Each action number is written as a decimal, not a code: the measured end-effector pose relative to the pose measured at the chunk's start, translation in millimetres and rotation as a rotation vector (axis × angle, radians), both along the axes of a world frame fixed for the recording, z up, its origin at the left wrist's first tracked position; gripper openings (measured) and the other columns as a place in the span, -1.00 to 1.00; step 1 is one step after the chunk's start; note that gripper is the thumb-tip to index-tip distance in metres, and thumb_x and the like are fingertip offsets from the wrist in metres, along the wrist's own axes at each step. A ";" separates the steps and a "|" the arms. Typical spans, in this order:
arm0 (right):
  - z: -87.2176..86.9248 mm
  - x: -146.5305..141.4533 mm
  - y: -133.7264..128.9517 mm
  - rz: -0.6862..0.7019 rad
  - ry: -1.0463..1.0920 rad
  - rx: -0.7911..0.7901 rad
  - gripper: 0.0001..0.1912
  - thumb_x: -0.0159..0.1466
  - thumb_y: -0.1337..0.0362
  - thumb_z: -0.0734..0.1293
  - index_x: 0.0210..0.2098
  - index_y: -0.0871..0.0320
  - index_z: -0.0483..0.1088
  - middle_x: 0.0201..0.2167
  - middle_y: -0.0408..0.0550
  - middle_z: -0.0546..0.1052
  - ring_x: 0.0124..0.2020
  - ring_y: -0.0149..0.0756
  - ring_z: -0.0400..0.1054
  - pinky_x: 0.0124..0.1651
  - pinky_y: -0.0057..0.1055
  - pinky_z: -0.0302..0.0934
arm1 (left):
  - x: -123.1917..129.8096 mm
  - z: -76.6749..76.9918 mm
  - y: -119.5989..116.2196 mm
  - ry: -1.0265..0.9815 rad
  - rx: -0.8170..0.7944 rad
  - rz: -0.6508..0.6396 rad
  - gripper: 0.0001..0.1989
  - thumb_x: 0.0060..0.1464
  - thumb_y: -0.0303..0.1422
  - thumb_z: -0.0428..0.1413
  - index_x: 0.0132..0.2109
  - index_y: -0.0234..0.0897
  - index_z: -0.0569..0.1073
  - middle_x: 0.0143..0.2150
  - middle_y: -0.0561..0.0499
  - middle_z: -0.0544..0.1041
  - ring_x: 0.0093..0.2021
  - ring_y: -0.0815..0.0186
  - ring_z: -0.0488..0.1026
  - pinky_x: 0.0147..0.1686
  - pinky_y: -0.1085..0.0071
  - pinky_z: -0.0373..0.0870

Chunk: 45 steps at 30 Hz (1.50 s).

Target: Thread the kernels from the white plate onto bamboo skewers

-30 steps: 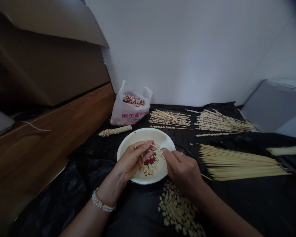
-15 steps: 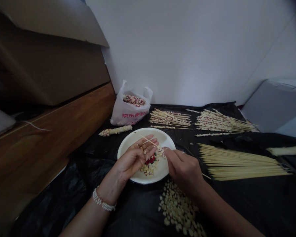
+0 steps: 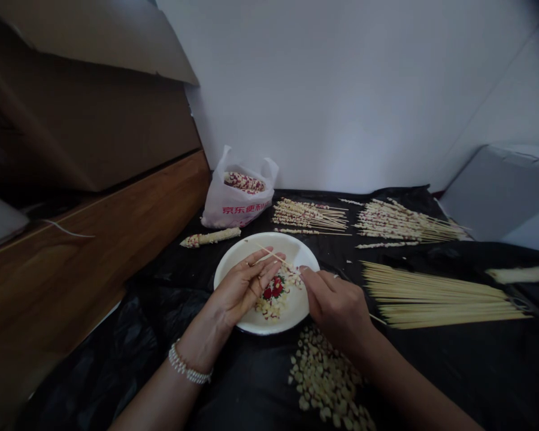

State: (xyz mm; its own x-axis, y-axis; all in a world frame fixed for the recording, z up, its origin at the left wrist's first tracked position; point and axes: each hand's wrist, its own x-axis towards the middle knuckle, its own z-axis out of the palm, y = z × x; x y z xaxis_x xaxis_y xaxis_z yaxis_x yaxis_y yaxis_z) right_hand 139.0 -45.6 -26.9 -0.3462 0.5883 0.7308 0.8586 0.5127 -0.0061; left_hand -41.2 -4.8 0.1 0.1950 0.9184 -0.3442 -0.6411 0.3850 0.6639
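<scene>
A white bowl [image 3: 296,314] with a red flower pattern holds loose cream-and-purple corn kernels [image 3: 272,308]. Over it my left hand [image 3: 247,280] is turned palm up, fingers stretched out and slightly apart. My right hand [image 3: 336,302] is closed around a thin wooden skewer [image 3: 272,254]. The skewer's point crosses in front of my left fingertips, and its other end sticks out behind my right hand. Whether a kernel is pinched at my left fingertips is too small to tell.
Behind the bowl stand a plastic bag [image 3: 236,206] of corn cobs and a mostly stripped cob [image 3: 211,237]. Kernel-threaded skewers [image 3: 308,215] lie at the back, a second pile [image 3: 390,221] beside them. Bare skewers [image 3: 440,296] fan out right. Loose kernels [image 3: 327,380] lie on black sheeting.
The fingers of my left hand have shifted slightly, and kernels seen in its palm no longer show. The flower pattern is more exposed. My right hand keeps the skewer, almost unmoved.
</scene>
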 end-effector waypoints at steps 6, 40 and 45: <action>2.2 0.7 0.7 0.009 -0.011 0.037 -0.75 0.33 0.40 0.18 -0.14 0.31 0.47 -0.50 -0.06 0.50 -0.51 -0.40 0.34 -0.44 -0.44 0.10 | -2.5 -4.5 3.5 0.029 0.003 0.120 -0.82 0.16 -0.62 -0.01 -0.19 -0.49 0.48 -0.10 -0.28 0.57 -0.20 0.30 0.58 -0.15 0.47 0.53; -4.7 -0.2 2.0 -0.042 -0.074 -0.027 -0.74 0.29 0.39 0.19 -0.12 0.25 0.47 -0.51 -0.12 0.47 -0.54 -0.41 0.28 -0.49 -0.42 0.04 | -5.4 -2.7 5.9 0.024 0.089 0.301 -0.80 0.10 -0.61 0.09 -0.15 -0.40 0.55 -0.21 -0.15 0.62 -0.25 0.37 0.58 -0.21 0.55 0.53; -5.5 0.3 2.5 -0.036 -0.077 -0.024 -0.74 0.30 0.39 0.20 -0.12 0.25 0.47 -0.52 -0.12 0.47 -0.54 -0.39 0.29 -0.48 -0.40 0.03 | -7.6 -5.4 7.6 0.010 0.077 0.301 -0.80 0.11 -0.61 0.07 -0.15 -0.41 0.54 -0.24 -0.14 0.61 -0.31 0.40 0.57 -0.26 0.57 0.53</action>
